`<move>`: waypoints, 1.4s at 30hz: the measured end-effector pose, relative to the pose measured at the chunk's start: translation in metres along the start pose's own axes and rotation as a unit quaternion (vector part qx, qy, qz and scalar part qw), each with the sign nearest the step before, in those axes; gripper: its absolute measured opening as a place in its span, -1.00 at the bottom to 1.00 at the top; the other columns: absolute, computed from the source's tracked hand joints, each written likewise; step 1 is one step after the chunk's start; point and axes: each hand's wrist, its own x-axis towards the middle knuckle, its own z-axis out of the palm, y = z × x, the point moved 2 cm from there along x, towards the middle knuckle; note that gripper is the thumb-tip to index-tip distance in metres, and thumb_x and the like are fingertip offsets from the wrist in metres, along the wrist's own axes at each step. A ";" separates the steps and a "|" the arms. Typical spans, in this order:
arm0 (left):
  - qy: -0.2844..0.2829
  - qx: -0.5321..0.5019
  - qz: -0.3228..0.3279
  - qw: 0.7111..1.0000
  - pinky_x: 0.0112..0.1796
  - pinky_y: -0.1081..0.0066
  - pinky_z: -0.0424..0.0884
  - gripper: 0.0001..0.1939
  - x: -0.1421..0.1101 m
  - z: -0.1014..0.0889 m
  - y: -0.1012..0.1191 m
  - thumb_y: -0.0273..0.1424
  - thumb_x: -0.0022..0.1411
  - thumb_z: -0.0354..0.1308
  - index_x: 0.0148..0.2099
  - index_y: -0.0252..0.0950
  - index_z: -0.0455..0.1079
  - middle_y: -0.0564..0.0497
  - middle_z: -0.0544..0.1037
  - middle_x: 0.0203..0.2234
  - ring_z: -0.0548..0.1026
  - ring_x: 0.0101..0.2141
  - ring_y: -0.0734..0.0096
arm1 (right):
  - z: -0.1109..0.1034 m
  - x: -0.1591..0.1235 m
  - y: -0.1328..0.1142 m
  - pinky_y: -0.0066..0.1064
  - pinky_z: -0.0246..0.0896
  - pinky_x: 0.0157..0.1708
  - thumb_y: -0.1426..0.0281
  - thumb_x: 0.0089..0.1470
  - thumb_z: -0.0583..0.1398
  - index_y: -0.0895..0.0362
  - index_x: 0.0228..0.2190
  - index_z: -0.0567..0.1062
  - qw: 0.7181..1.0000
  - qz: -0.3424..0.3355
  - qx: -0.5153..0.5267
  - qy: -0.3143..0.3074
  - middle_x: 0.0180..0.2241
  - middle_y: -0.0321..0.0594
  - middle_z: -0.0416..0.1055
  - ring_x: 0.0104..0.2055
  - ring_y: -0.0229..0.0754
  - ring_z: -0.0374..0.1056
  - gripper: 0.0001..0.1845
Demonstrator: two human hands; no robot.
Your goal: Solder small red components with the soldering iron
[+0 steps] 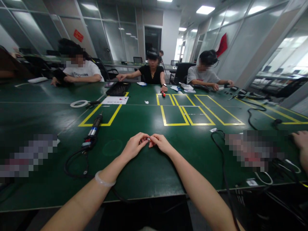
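My left hand (133, 147) and my right hand (161, 143) meet over the green table (149, 166), fingertips pinched together around a tiny silvery part (148, 139). Both hands are closed in a pinch; the part is too small to name. A pale bracelet (104, 180) circles my left wrist. An electric screwdriver (93, 130) with a black cable lies on the table to the left of my left hand, apart from it.
Yellow tape rectangles (190, 112) mark the table's middle. Three people sit along the far side. A white tape ring (79, 103) and a paper sheet (115, 100) lie at far left. Black cables (222, 154) trail at right, where another person's hand (302, 141) rests.
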 end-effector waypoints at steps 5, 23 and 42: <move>0.002 0.003 -0.021 1.000 -0.32 0.44 0.32 -0.74 -0.002 -0.002 -0.004 -0.26 0.26 0.01 -0.10 -0.26 0.39 0.00 0.48 -0.33 0.43 -0.34 0.40 | 0.003 0.000 0.003 -0.47 0.23 -0.43 0.17 0.00 0.24 0.16 -0.27 0.35 0.997 0.002 0.068 0.029 -0.49 -0.31 0.41 -0.49 -0.32 0.32 -0.64; -0.029 -0.080 -0.051 0.995 -0.34 0.45 0.34 -0.69 -0.004 -0.007 -0.010 -0.22 0.21 0.07 -0.08 -0.29 0.34 0.01 0.49 -0.37 0.44 -0.40 0.42 | 0.010 0.005 0.001 -0.44 0.23 -0.43 0.08 0.07 0.16 0.18 -0.43 0.38 0.999 0.007 0.019 0.030 -0.58 -0.28 0.43 -0.52 -0.30 0.33 -0.62; -0.035 -0.073 -0.066 0.995 -0.34 0.45 0.30 -0.67 -0.007 -0.010 -0.014 -0.17 0.29 -0.06 -0.20 -0.29 0.41 0.02 0.53 -0.38 0.45 -0.38 0.41 | 0.013 0.004 0.001 -0.43 0.24 -0.40 0.20 0.00 0.24 0.17 -0.33 0.38 0.997 -0.009 0.069 0.014 -0.48 -0.28 0.43 -0.47 -0.30 0.34 -0.70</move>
